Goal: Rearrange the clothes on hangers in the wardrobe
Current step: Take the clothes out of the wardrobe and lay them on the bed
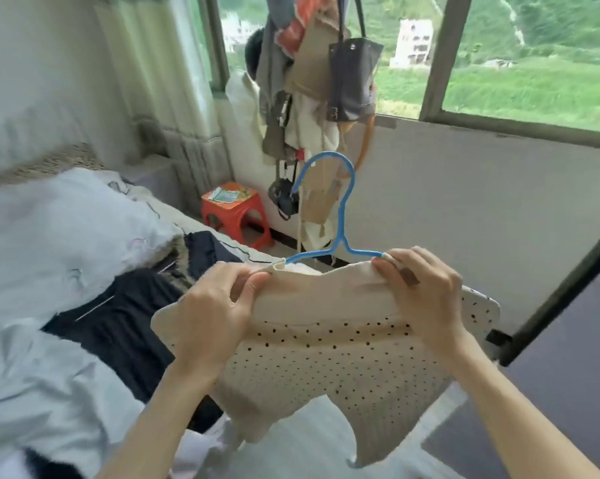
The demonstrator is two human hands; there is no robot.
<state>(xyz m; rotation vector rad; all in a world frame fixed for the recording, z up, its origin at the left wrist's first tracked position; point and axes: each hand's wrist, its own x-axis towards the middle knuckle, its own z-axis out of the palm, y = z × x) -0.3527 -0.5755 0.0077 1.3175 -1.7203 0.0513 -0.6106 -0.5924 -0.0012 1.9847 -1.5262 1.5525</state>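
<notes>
A cream garment with dark dots (329, 361) hangs on a blue hanger (341, 216), held up in front of me over the bed. My left hand (215, 309) pinches the garment's neckline at the hanger's left shoulder. My right hand (426, 295) grips the neckline at the right shoulder, next to a brown label. The hanger's hook stands upright, free in the air. Its shoulders are hidden inside the fabric.
Bags and clothes (312, 81) hang in a bundle by the window (533, 57). A red plastic stool (236, 212) stands by the wall. The bed at left carries a dark garment (126, 323), a pale blue one (39, 382) and white bedding (67, 233). A dark panel (568, 357) stands at right.
</notes>
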